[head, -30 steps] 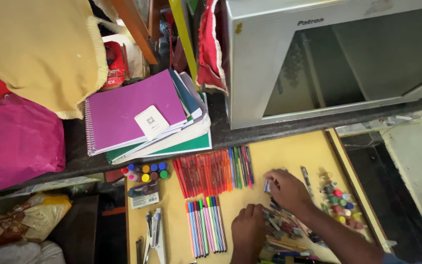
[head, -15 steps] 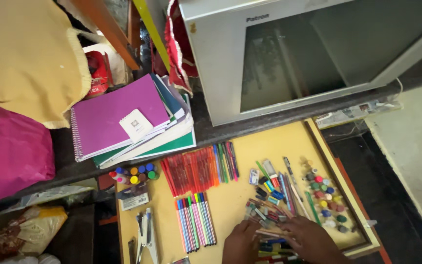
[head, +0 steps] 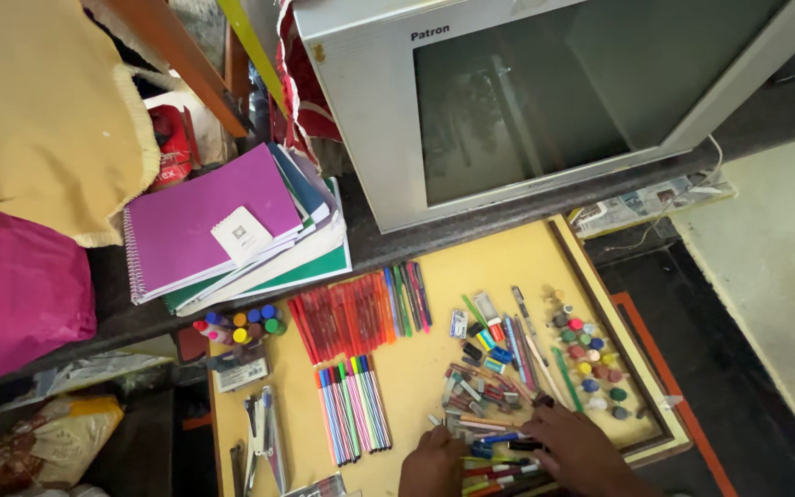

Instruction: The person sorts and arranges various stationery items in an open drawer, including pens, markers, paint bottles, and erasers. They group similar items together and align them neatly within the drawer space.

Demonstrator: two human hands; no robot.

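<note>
Both hands rest low on a yellow board (head: 434,368) covered with stationery. My left hand (head: 432,460) is curled at the left edge of a loose pile of pens and markers (head: 485,405). My right hand (head: 578,447) lies on the pile's right side, fingertips touching pens near a blue one (head: 494,440). Whether either hand grips a pen is hidden. Just beyond the pile lie small erasers and sharpeners (head: 480,327). Sorted rows sit further left: red pens (head: 342,317) and coloured felt-tip markers (head: 351,405).
Round paint pots (head: 591,359) fill the board's right side, and more pots (head: 241,324) its left corner. A purple spiral notebook stack (head: 223,230) and an old grey television (head: 545,92) stand on the dark shelf behind. A pink bag (head: 11,294) is at left.
My right hand has drawn back from the erasers at mid-board to the near pile of pens. Both hands now sit together at the bottom edge, and the view has shifted slightly.
</note>
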